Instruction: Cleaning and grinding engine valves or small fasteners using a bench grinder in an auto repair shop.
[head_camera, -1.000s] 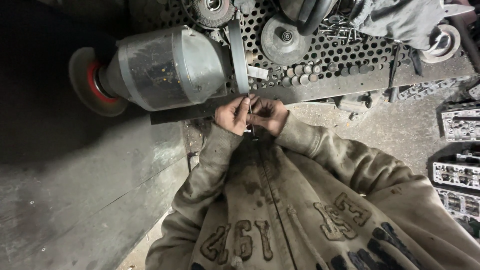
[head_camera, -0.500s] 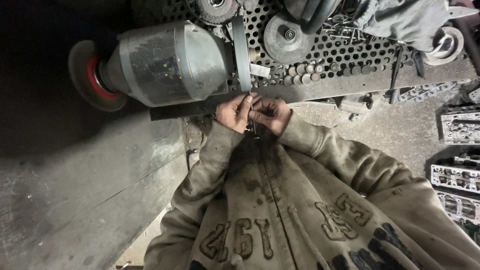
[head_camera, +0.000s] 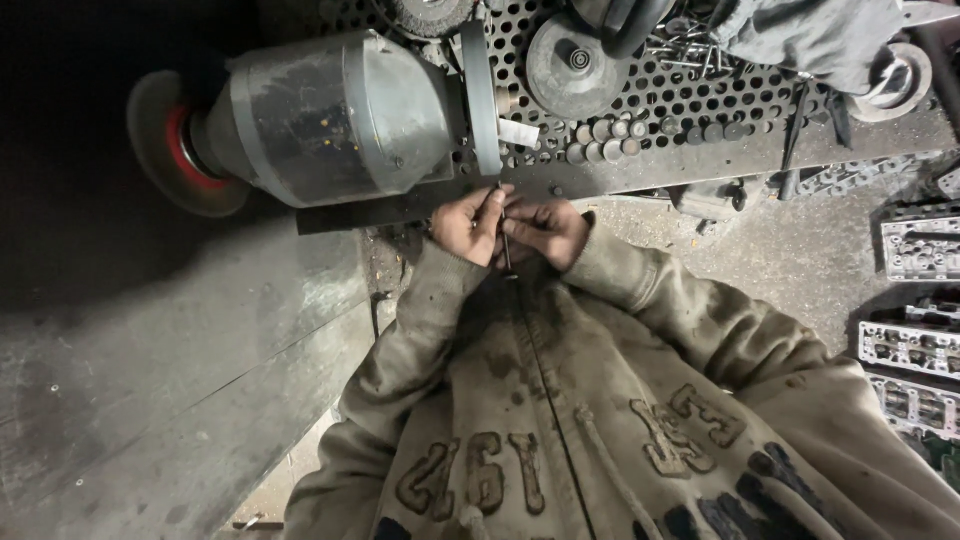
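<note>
At grinder edge, hands still pinch thin rod, seemingly unmoved.

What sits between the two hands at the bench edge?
In the head view, a thin metal rod runs between the left hand and right hand, pinched by both.

Two hands, one rod, one grinder.

Head camera, steeply downward, close
</note>
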